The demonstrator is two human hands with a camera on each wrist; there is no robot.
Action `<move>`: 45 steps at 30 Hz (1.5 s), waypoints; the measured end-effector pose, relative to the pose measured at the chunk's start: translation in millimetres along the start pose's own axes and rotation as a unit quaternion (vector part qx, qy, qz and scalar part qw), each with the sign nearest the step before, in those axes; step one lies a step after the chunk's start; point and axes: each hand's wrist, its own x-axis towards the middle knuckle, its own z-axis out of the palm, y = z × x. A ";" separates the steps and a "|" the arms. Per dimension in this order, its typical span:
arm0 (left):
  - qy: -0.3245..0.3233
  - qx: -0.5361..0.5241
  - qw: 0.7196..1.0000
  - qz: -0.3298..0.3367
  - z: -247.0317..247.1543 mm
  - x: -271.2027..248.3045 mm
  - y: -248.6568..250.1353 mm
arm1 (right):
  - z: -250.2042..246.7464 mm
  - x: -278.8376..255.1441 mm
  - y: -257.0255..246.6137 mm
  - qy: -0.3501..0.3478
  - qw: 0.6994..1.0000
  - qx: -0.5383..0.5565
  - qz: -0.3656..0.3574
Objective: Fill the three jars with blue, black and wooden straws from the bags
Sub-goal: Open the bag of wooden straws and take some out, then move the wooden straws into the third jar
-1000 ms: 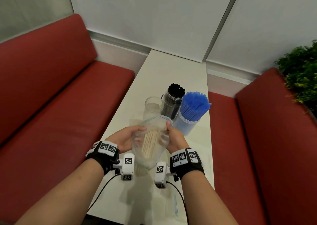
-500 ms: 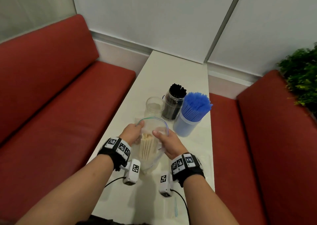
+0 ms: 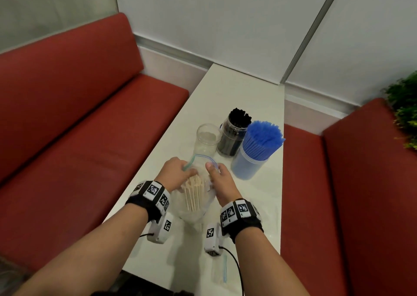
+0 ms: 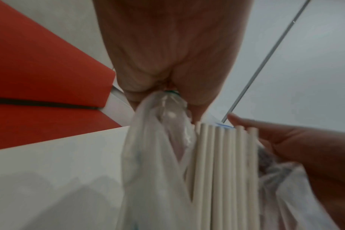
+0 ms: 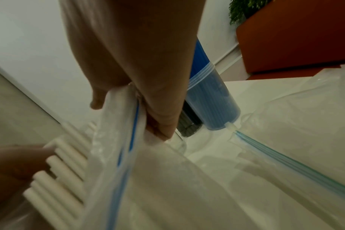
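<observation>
Both hands pinch the bag (image 3: 194, 205) mouth apart: left hand (image 3: 174, 175), right hand (image 3: 222, 180). Wooden straws (image 3: 193, 194) point toward the empty jar (image 3: 206, 141), just beyond the bag.

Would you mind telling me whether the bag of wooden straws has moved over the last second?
Yes: the bag has come down from above the table until its base rests there.
</observation>
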 end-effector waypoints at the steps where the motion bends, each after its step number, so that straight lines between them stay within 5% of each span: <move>1: 0.028 0.044 0.999 -0.004 -1.0 2.5 -1.5 | 0.6 0.0 0.8 -0.007 1.000 -0.017 0.005; 4: 0.088 0.110 0.988 -0.061 -3.3 9.3 -11.0 | -0.2 1.1 6.4 -0.084 0.992 -0.073 0.066; 10: 0.101 0.001 0.969 -0.226 -5.5 20.7 -50.3 | -1.5 -5.0 7.1 -0.163 0.957 -0.214 0.105; 13: 0.079 -0.178 0.944 -0.267 -8.2 24.9 -63.6 | -0.9 -7.7 14.3 -0.150 0.931 -0.310 0.119; 16: 0.024 -0.365 0.877 -0.313 -6.2 20.4 -71.5 | 5.5 -7.2 25.5 -0.107 0.915 -0.368 0.127; 21: 0.015 -0.425 0.846 -0.322 0.0 14.5 -95.3 | 18.5 -0.9 31.4 -0.088 0.899 -0.413 0.118; 26: 0.020 -0.150 0.965 -0.212 3.5 18.9 -121.0 | 29.6 -2.2 48.8 -0.042 0.913 -0.395 0.095; 28: -0.011 -0.041 0.986 -0.160 1.2 21.2 -120.5 | 29.4 -1.3 51.3 -0.016 0.928 -0.366 0.071; 33: -0.058 0.126 0.987 -0.077 5.7 25.2 -111.0 | 25.3 11.9 57.2 0.017 0.901 -0.430 0.051; 39: -0.107 0.249 0.951 -0.148 5.6 29.3 -101.6 | 32.7 27.3 44.9 -0.001 0.796 -0.564 0.219; 42: -0.036 0.280 0.954 -0.099 3.5 29.2 -92.2 | 39.6 33.9 38.3 0.030 0.792 -0.605 0.074; 45: 0.013 0.324 0.946 -0.002 6.3 29.2 -79.6 | 53.5 38.3 36.0 -0.024 0.834 -0.545 -0.083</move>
